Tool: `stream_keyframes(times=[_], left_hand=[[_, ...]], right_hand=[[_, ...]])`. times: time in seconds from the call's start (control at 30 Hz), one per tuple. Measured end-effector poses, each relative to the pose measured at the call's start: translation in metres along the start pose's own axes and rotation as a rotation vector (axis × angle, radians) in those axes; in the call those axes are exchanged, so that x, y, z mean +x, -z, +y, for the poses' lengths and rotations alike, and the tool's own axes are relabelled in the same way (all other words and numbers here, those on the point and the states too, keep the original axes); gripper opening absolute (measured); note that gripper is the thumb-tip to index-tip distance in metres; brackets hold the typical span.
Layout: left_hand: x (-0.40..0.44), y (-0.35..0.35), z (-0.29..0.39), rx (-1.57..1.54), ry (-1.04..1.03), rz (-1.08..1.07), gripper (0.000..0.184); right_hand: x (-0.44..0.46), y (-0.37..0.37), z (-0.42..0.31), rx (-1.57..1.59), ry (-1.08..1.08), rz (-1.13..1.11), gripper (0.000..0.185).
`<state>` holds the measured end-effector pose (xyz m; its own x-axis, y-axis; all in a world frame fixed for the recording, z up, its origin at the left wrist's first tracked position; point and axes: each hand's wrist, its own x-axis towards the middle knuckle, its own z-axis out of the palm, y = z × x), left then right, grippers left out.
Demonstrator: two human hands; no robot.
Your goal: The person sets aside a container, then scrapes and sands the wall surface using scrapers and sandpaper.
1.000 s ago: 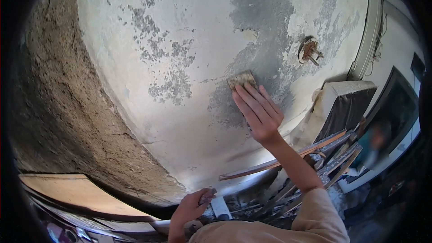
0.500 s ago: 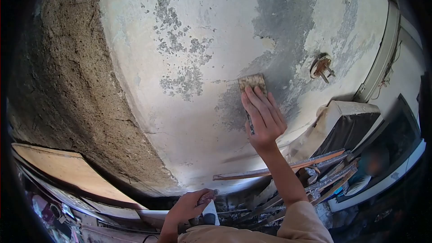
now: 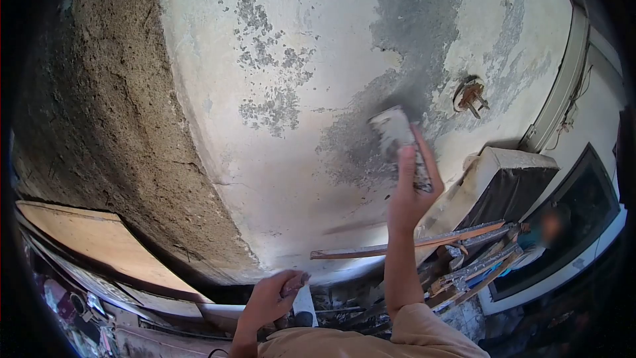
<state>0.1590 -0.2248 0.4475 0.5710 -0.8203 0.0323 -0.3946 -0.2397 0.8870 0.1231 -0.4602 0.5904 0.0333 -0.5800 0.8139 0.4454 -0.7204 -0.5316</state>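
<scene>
My right hand [image 3: 416, 182] grips a flat scraper [image 3: 393, 127] with a pale, smeared blade. The blade is lifted and turned so its broad face shows, over the grey patch [image 3: 421, 23] on the peeling white wall [image 3: 344, 33]. Whether its edge touches the wall cannot be made out. Low in the view, my left hand [image 3: 265, 301] is closed round a small reddish-purple object [image 3: 295, 283], partly hidden by the fingers.
A rusty metal fitting [image 3: 472, 96] juts from the wall. Wooden strips [image 3: 411, 244] lean at lower right, below a covered box [image 3: 513, 176]. A blurred person [image 3: 543, 232] is behind them. A wooden panel [image 3: 106, 242] lies lower left; rough brown wall [image 3: 126, 99] stands above it.
My right hand has turned over and moved slightly right, tilting the scraper from lying against the wall to showing its face. My left hand has shifted slightly left, still holding its object.
</scene>
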Motion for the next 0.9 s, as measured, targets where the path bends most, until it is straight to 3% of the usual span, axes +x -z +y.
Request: stream_keyframes(times=[0.03, 0.07, 0.13, 0.3, 0.37, 0.5, 0.9], left_hand=[[0.005, 0.003, 0.016, 0.001, 0.002, -0.002, 0.038], [0.012, 0.008, 0.038, 0.044, -0.146, 0.101, 0.036], [0.030, 0.015, 0.076, 0.148, -0.424, 0.262, 0.035], [0.093, 0.031, 0.138, 0.418, -0.901, 0.426, 0.055], [0.118, 0.037, 0.149, 0.532, -0.937, 0.430, 0.060], [0.151, 0.048, 0.152, 0.695, -1.006, 0.405, 0.071], [0.153, 0.057, 0.151, 0.763, -1.052, 0.366, 0.067]], right_hand=[[-0.005, 0.001, 0.003, 0.095, -0.150, -0.045, 0.025], [-0.009, -0.002, 0.008, 0.094, -0.154, -0.042, 0.025], [-0.013, -0.013, 0.015, 0.232, -0.446, 0.122, 0.024], [-0.007, -0.032, 0.018, 0.362, -0.428, 0.243, 0.024], [-0.010, -0.029, 0.024, 0.247, -0.408, 0.243, 0.023], [0.003, -0.039, 0.011, 0.340, -0.377, 0.231, 0.023], [-0.001, -0.042, 0.010, 0.247, -0.321, 0.263, 0.021]])
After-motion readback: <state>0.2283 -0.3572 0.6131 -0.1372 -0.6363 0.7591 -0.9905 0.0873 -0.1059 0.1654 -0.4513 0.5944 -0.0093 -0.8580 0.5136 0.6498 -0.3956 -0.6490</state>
